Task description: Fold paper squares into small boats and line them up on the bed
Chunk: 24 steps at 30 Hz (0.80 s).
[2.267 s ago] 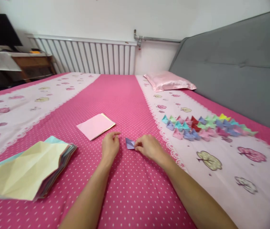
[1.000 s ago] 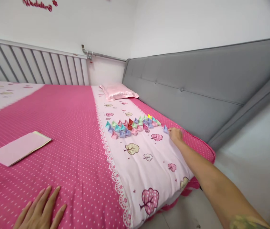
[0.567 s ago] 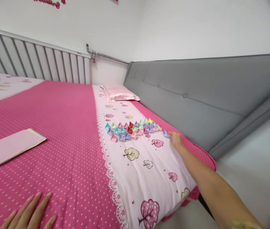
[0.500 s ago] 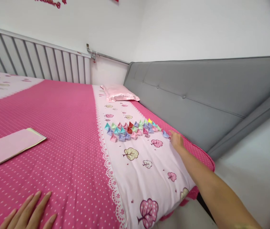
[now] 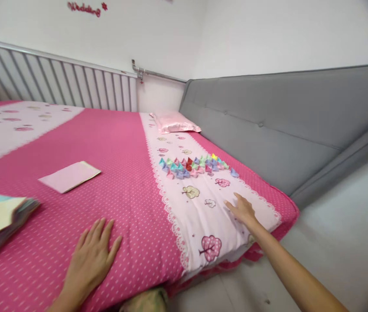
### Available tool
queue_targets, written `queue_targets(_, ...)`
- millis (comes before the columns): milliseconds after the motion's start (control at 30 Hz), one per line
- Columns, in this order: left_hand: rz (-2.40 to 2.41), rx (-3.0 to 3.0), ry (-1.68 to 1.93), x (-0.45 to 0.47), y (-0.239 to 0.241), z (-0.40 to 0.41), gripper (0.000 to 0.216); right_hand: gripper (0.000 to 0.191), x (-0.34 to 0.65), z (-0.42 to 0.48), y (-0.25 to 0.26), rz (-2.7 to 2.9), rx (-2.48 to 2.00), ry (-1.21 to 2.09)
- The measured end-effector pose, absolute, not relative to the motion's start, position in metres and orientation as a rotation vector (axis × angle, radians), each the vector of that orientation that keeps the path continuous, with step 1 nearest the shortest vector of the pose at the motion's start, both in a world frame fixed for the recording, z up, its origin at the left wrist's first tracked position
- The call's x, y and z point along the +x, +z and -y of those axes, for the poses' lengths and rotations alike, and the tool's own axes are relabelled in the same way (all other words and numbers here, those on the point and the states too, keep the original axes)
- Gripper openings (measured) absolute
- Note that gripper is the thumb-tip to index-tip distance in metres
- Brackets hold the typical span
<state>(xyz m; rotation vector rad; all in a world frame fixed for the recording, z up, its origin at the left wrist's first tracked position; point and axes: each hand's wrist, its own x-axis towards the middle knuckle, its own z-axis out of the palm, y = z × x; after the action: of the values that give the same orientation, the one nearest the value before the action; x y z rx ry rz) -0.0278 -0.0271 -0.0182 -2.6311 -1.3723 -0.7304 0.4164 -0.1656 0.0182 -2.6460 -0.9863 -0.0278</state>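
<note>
My left hand lies flat on the pink dotted bedspread, fingers spread and holding nothing. Over the bed's pale printed stripe, my right hand has its fingers apart with nothing between them. Beyond it sits a blue folded-paper piece, a little to the right of the others. Several small origami pieces in red, pink, green, teal, purple and yellow stand close together in rows. A thin stack of pink paper rests left of the middle. Nearer on the left is a pile of coloured sheets.
A pink satin pillow lies at the far end of the stripe. The grey padded headboard runs along the right side. A slatted white panel and a pipe line the back wall. Floor shows below the bed's near edge.
My right hand has let go of the blue folded piece and drawn back toward me, fingers opening. The view has turned left, bringing the coloured sheets and more of my left hand into sight.
</note>
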Motion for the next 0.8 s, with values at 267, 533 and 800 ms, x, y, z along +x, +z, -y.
queue_targets(267, 1.47, -2.595, -0.637, -0.027, -0.005, 0.05, 0.052, 0.058, 0.291, 0.173, -0.035, 0.925, -2.686, -0.13)
queue_targets(533, 1.322, -2.824, -1.066, -0.064, 0.0, 0.06, 0.032, 0.046, 0.274, 0.172, -0.051, 0.897, -2.497, -0.61)
queue_targets(800, 1.489, -2.324, -1.225, -0.222, 0.025, 0.016, 0.04, 0.043, 0.278, 0.166, -0.06, 0.874, -2.521, -0.658)
